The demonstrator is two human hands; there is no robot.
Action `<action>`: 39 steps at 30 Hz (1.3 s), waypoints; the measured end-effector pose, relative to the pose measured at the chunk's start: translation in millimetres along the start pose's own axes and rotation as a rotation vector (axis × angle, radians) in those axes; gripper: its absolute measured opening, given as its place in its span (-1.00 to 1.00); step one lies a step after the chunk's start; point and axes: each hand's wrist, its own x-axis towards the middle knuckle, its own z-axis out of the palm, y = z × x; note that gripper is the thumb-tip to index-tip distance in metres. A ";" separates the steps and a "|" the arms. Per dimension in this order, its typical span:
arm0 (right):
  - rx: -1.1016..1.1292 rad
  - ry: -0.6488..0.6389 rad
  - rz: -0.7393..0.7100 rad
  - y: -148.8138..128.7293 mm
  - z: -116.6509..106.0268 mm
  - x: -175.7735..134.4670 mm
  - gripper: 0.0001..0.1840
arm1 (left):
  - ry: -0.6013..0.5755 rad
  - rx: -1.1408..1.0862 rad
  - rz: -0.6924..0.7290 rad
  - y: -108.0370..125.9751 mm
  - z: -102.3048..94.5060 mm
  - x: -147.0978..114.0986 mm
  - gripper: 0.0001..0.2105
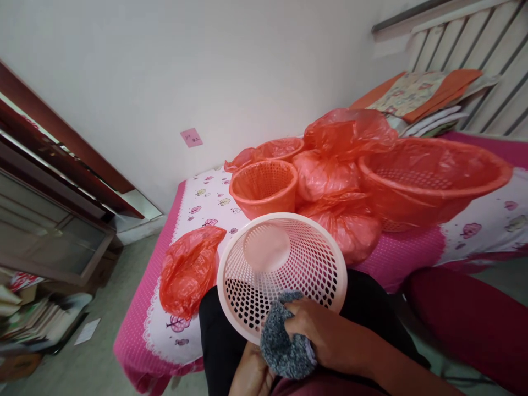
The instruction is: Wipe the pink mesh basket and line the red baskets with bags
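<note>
A pale pink-white plastic mesh basket (284, 217) rests on my lap, its open mouth tilted toward me and its solid round base showing inside. My right hand (307, 325) is closed on a grey fuzzy cloth (277, 344), which lies over the near rim and reaches slightly inside. Below that rim, my left hand (253, 369) holds the basket from underneath; the rim and the cloth hide most of its fingers. On the bed left of the basket lies a crumpled red plastic bag (187, 278).
Red-lined baskets, a small one (264, 206) and a large one (433, 201), stand on the bed with tied red bags (328, 173) between them. Folded fabric (421, 93) is stacked at the back right. A dark red round seat (466, 319) is at right.
</note>
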 end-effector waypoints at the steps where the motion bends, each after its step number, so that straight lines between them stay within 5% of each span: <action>1: -0.003 -0.011 0.010 -0.3 -1.3 -2.1 -0.82 | -0.013 0.004 0.001 0.2 -0.7 0.5 -0.25; 11: -0.301 -0.078 0.151 4.7 1.4 -4.4 -0.81 | -0.036 0.072 0.071 6.6 -4.8 -3.2 -0.43; 19: -0.414 0.148 0.073 22.7 37.3 -6.6 -0.69 | -0.020 0.065 0.099 6.3 -12.5 -2.3 -0.40; 25: -0.469 0.125 -0.034 18.7 36.4 1.4 -0.84 | 0.009 0.015 0.152 1.5 -9.1 2.0 -0.37; 31: -0.492 0.138 -0.106 10.1 37.4 8.2 -0.84 | -0.090 -0.093 0.016 -11.3 -8.9 13.4 -0.49; 39: -0.528 0.243 -0.146 23.6 57.6 7.3 -0.91 | -0.281 -0.275 -0.057 -26.3 -35.0 36.9 -0.80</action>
